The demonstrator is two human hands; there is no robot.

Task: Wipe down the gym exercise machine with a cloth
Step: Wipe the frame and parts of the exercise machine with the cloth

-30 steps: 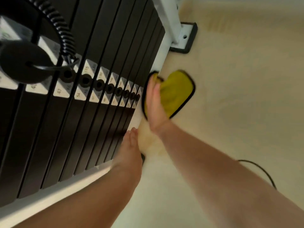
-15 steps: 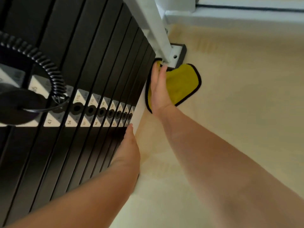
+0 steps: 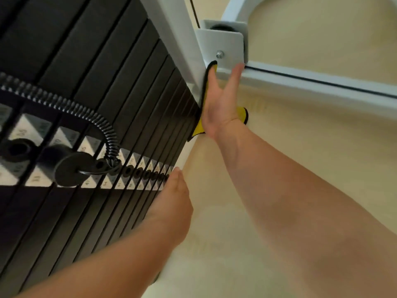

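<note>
Pressing the yellow cloth flat against the foot of the white upright with the right hand, fingers straight and splayed apart, curled round nothing. Trapping it under palm and fingers, lengthwise along them, with a black hem showing just past one fingertip and a yellow corner spilling out beside the heel of the palm. Just beyond the fingertips, meeting the bracket; touching or only close, cannot tell. Bracing with the left hand against the edge of the weight stack, fingers close together and fairly straight, holding nothing, well short of the cloth. Judging the right hand the one for the next stroke, being already on the cloth. Reading the upright's long axis as in line with the fingers, so probably either drawing back along it toward the wrist, or crossing outward from the fingertips onto the bracket and the base rail
</note>
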